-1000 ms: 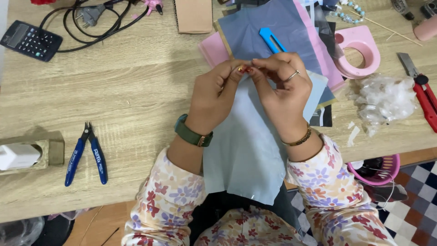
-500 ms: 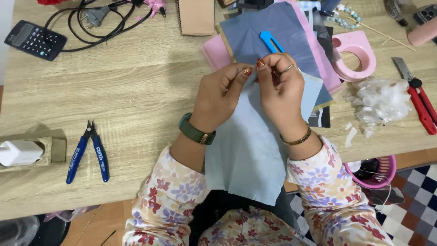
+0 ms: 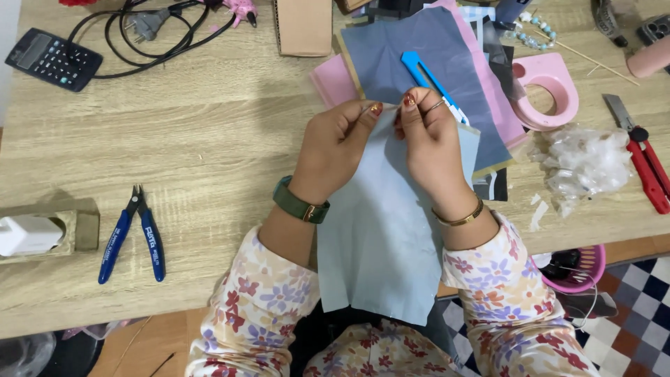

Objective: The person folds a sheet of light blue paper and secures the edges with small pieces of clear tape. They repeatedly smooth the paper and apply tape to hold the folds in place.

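My left hand (image 3: 337,146) and my right hand (image 3: 427,143) meet above a wooden table (image 3: 209,139), fingertips pinched together on a thin wire (image 3: 387,107) that runs between them. Under both hands lies a light blue sheet (image 3: 380,244) that hangs over the table's near edge onto my lap. A green watch sits on my left wrist and a gold bangle on my right. Just beyond my right fingers lies a blue utility knife (image 3: 427,78) on a dark blue-grey sheet (image 3: 391,59) stacked over pink sheets (image 3: 335,80).
Blue-handled pliers (image 3: 132,234) lie at the left, near a white object in a cardboard holder (image 3: 42,234). A calculator (image 3: 54,59) and black cable (image 3: 150,31) sit far left. On the right are a pink tape dispenser (image 3: 548,91), crumpled plastic (image 3: 583,164) and red-handled cutters (image 3: 645,164).
Both hands have stayed pinched on the wire and shifted slightly away from me, up the blue sheet. Nothing else on the table moved.
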